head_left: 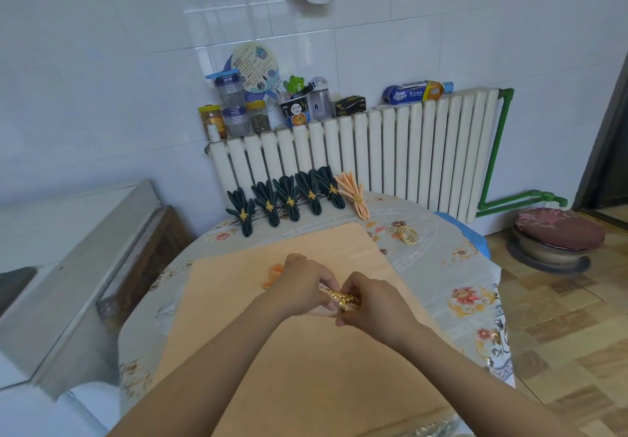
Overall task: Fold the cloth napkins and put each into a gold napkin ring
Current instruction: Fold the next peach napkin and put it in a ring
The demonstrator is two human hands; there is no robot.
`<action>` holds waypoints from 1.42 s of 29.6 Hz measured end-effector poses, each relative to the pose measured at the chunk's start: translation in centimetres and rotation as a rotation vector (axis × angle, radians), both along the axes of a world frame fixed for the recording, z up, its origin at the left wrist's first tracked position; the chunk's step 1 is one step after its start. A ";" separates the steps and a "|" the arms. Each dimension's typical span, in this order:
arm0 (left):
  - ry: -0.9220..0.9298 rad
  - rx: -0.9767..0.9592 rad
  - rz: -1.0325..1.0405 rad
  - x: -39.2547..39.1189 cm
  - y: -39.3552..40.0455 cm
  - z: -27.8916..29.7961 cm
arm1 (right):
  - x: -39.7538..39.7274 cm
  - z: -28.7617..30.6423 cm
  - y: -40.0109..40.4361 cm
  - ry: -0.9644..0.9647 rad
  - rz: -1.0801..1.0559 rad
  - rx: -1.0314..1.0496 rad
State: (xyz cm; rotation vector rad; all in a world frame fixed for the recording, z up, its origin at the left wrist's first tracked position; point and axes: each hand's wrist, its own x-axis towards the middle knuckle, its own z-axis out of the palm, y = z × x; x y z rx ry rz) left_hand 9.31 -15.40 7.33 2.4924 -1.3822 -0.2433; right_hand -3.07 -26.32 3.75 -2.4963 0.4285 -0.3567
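**Both hands on a gold ring and a peach napkin**

The left hand (307, 283) grips a folded peach cloth napkin (273, 275) over a flat peach cloth (306, 344) on the round table (475, 287). The right hand (368, 300) pinches a shiny gold leaf napkin ring (343, 298) around that napkin. Five dark green ringed napkins (289, 200) and one peach ringed napkin (355, 195) stand at the far edge. Spare gold rings (407, 234) lie near them
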 end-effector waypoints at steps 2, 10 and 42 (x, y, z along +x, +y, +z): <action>-0.095 0.027 -0.079 -0.6 0.1 -0.2 | -0.2 -0.6 0.5 0.010 -0.017 0.051; -0.023 -0.195 0.161 -2.5 2.4 -5.7 | -0.3 -3.4 0.9 0.155 -0.084 0.247; 1.016 -0.811 0.857 22.0 -19.3 -7.8 | 27.0 -2.9 -16.9 -0.203 -0.535 0.859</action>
